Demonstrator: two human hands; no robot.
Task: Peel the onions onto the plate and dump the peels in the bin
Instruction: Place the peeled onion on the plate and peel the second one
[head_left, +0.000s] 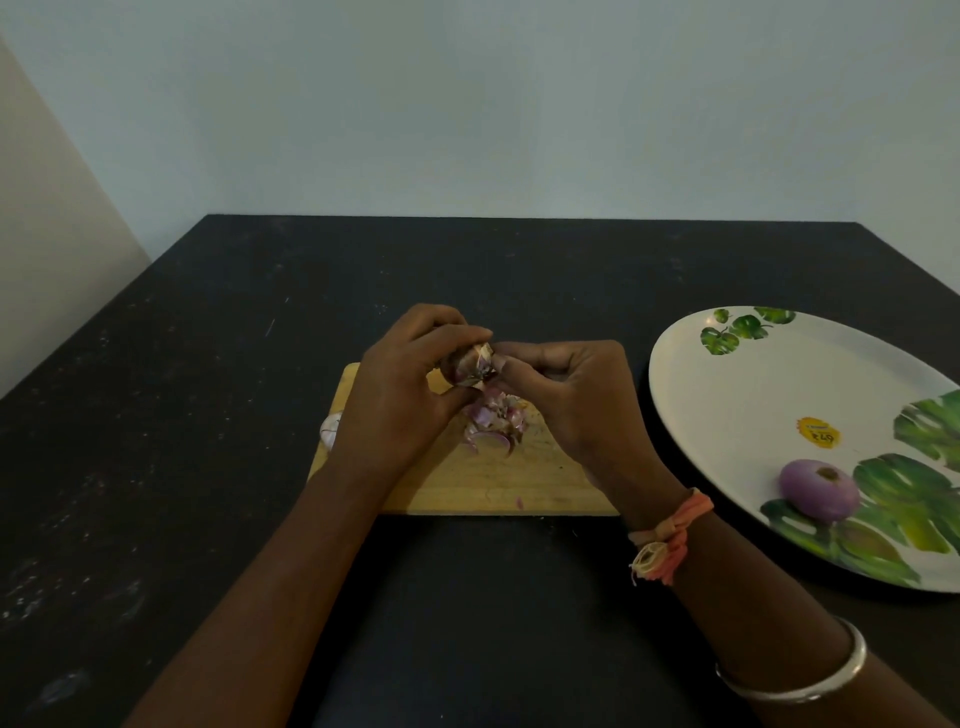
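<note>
**Peeling an onion above the cutting board**

The left hand (400, 384) curled round a partly skinned onion (470, 366) just above the cutting board (519, 488). It steadied the onion while the right hand (571, 395), fingers bent, pinched a flap of skin at the exposed end, presumably to strip it. Loose peels (493, 423) lay heaped on the board directly beneath, where falling skin would collect. A peeled onion (818, 488) rested on the plate (753, 395) to the right of the board. Another onion (332, 428) sat at the board's left edge, seemingly awaiting its turn. No bin was visible.
</note>
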